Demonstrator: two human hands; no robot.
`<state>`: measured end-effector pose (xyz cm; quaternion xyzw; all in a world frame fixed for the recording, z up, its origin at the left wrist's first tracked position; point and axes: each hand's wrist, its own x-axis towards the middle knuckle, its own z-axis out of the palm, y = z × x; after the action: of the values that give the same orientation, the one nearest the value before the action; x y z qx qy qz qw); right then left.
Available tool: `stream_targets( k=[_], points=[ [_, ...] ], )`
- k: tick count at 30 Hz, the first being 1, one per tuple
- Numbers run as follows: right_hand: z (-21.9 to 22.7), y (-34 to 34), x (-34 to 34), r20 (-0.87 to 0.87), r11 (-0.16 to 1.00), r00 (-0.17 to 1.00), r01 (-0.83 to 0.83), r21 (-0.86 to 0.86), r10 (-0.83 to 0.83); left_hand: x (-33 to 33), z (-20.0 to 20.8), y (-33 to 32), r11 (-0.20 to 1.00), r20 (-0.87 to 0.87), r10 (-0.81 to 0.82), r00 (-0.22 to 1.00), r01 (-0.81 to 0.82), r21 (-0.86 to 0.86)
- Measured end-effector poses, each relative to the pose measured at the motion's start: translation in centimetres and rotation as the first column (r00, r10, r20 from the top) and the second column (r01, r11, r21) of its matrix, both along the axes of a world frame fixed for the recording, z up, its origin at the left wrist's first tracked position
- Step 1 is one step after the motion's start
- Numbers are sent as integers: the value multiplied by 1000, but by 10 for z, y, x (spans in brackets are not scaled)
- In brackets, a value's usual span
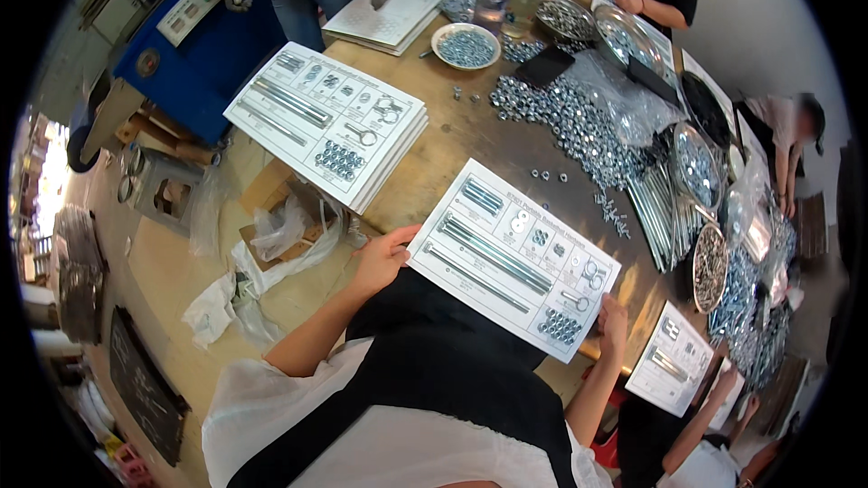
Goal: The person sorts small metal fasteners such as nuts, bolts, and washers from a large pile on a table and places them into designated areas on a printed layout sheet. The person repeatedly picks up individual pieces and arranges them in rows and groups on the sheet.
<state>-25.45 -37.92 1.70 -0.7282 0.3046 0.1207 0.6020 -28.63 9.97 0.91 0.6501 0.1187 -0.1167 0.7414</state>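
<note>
Before you spreads a brown wooden table [441, 152], and on its far right side lies a broad pile of shiny nuts [565, 122]. Left of your work stands a stack of white cards [384, 185], its top sheet bearing metal parts. Nearest your body, over the table's near edge, is the white card [488, 296] you hold, tilted and carrying rods, rings and nuts; whether it touches the wood, you cannot tell. Beyond its right side lies a bundle of metal rods [653, 221]. Your left hand [387, 259] has its fingers closed on the card's left edge, while your right hand [613, 323] has its fingers curled at the lower right corner, gripping it there. Farther off sit a bowl [438, 42] of small parts and a dark phone [544, 66], the latter beside the pile.
</note>
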Motion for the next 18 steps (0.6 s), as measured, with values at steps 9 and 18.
stream_targets(
  k=[9,18],
  points=[
    [-13,-8,-3,35,999,999,-11,32,10,-13,6,-3,1000,49,13,999,-13,1],
    [-6,-6,-2,29,997,999,-36,72,34,-37,-15,-3,989,52,59,997,-51,-136]
  ],
)
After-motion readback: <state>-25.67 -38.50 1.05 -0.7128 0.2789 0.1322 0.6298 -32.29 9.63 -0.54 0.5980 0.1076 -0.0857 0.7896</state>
